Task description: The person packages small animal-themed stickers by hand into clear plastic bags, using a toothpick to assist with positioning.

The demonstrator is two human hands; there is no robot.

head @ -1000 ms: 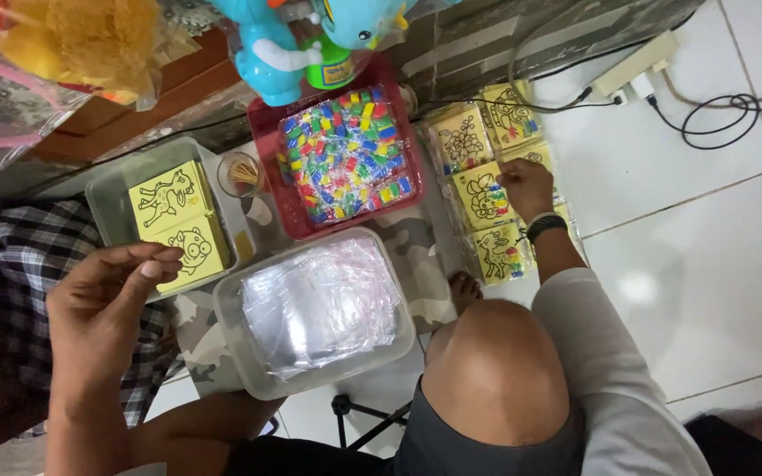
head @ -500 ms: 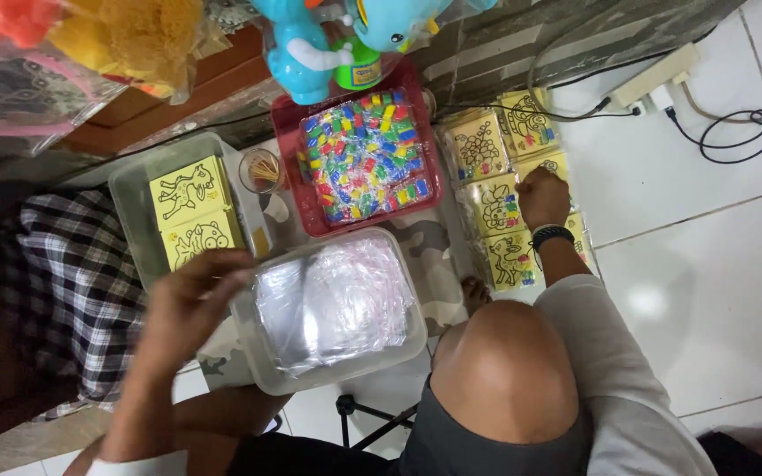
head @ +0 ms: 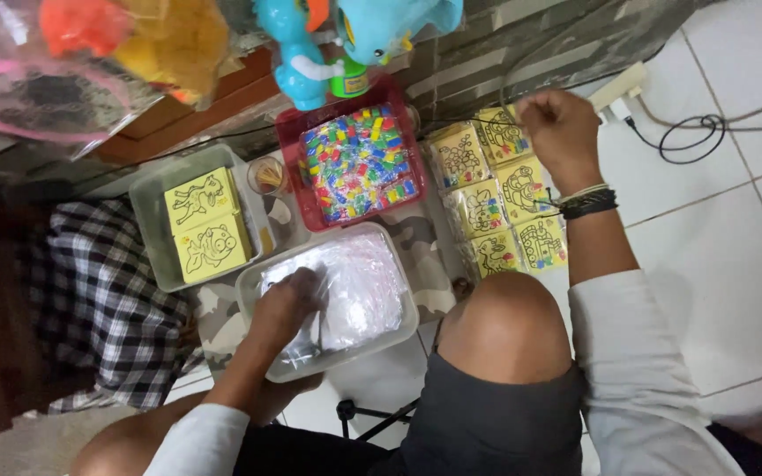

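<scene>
The left hand (head: 286, 304) lay inside the clear plastic tub (head: 399, 291), fingers pressing on the transparent plastic bags (head: 359, 282) in it. The right hand (head: 557, 128) was clenched, pinching the top edge of a yellow picture card (head: 503, 134) beside the red tray of coloured pieces (head: 356, 163).

My left hand (head: 288, 304) covers part of the clear bags (head: 354, 291) in the tub, my right hand (head: 557, 128) hides whatever its curled fingers pinch, and the toys (head: 328, 40) run off the top edge.
</scene>
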